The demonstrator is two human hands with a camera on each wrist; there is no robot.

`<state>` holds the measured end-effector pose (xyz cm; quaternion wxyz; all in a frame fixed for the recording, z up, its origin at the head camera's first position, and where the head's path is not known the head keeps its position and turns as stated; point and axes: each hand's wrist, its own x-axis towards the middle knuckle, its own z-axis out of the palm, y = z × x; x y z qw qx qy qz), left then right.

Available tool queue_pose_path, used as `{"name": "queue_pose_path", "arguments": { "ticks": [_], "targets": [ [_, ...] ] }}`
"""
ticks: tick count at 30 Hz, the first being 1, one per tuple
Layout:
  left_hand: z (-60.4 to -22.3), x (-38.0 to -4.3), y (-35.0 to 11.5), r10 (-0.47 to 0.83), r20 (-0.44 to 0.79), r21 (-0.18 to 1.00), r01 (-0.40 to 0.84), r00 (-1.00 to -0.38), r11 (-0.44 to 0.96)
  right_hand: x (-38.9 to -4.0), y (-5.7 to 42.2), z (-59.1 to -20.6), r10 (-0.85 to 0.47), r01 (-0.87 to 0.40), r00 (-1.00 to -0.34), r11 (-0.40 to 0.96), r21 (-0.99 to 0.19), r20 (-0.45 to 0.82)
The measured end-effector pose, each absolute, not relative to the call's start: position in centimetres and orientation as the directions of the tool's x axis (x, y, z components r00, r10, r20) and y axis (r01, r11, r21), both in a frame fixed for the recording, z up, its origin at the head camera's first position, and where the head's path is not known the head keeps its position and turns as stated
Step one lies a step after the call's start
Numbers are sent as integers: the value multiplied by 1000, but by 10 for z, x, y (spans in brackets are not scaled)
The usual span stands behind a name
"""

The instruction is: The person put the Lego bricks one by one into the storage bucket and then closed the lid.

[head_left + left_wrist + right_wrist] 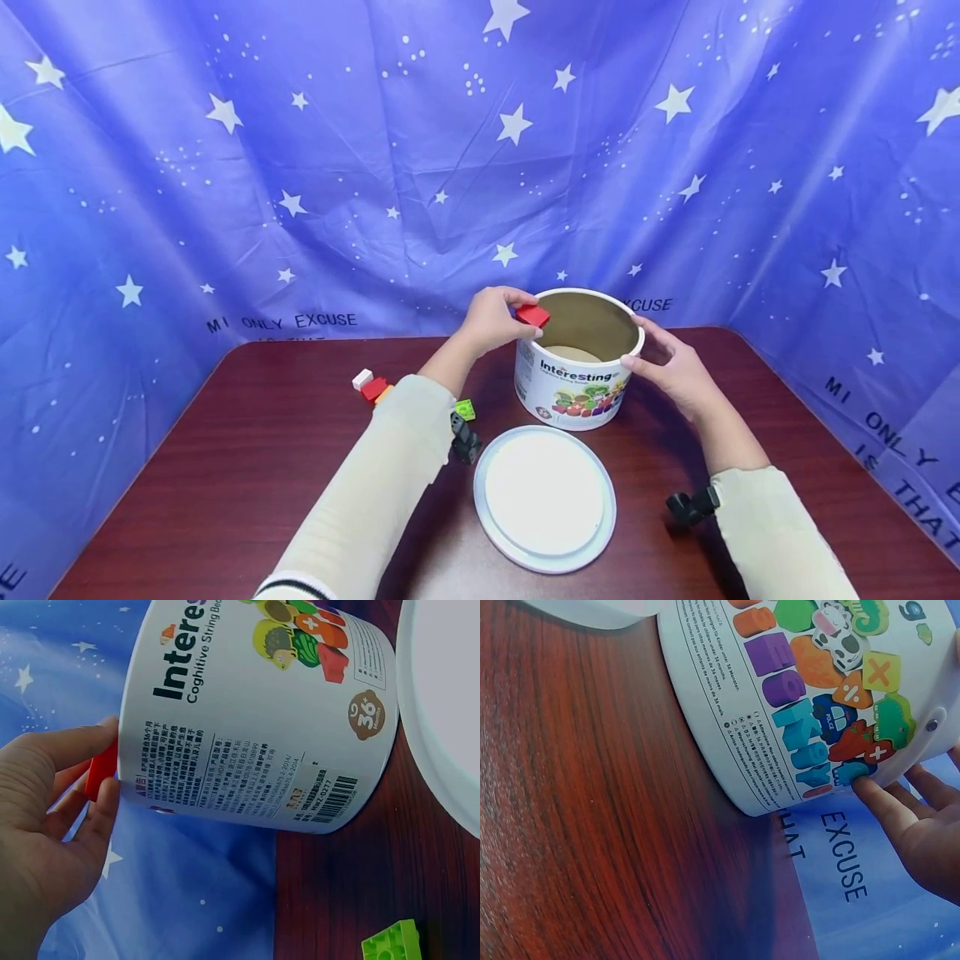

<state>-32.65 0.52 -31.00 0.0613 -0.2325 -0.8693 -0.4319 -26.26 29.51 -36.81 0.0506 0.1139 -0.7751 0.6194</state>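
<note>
A white round bucket [573,400] printed with "Interesting" and colourful pictures stands upright, its top uncovered and its inner wall brownish. At its left rim, my left hand [495,321] pinches a red toy block [533,316] between thumb and fingers. In the left wrist view, the same red block [103,769] shows partly behind the fingers, close against the bucket's rim. My right hand [671,371] grips the bucket's right side near the rim, thumb in front and fingers farther back. The right wrist view shows the right hand [919,825] against the bucket's printed wall [727,750].
A white round lid [543,500] lies flat in front of the bucket. On the table [247,467], left of the bucket, are a white block [362,379], a red block [373,389], an orange piece partly behind my sleeve, and a green block [465,409]. A starry blue curtain hangs behind.
</note>
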Motion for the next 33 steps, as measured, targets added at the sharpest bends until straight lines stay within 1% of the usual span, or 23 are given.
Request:
{"name": "queue_pose_path", "arguments": {
  "ticks": [2, 5, 11, 19, 28, 33],
  "targets": [
    [-310, -326, 7, 348, 288, 768, 432, -892, 473, -263, 294, -370, -115, -241, -969, 209, -948, 221],
    [-307, -326, 8, 361, 293, 801, 434, -885, 413, -265, 294, -371, -112, -246, -968, 218, -945, 226],
    [-304, -323, 2, 360, 320, 810, 450, -877, 376, -267, 292, -368, -116, -248, -967, 228, -942, 226],
    [-312, -314, -17, 404, 299, 850, 434, -864, 298, -264, 293, -369, -108, -239, -970, 234, -942, 219],
    [-322, -301, -45, 350, 383, 844, 478, -855, 244, -262, 294, -369, -96, -222, -974, 232, -947, 205],
    [-326, -293, -64, 306, 360, 876, 432, -881, 213, -263, 293, -371, -98, -223, -974, 227, -948, 206]
  ]
}}
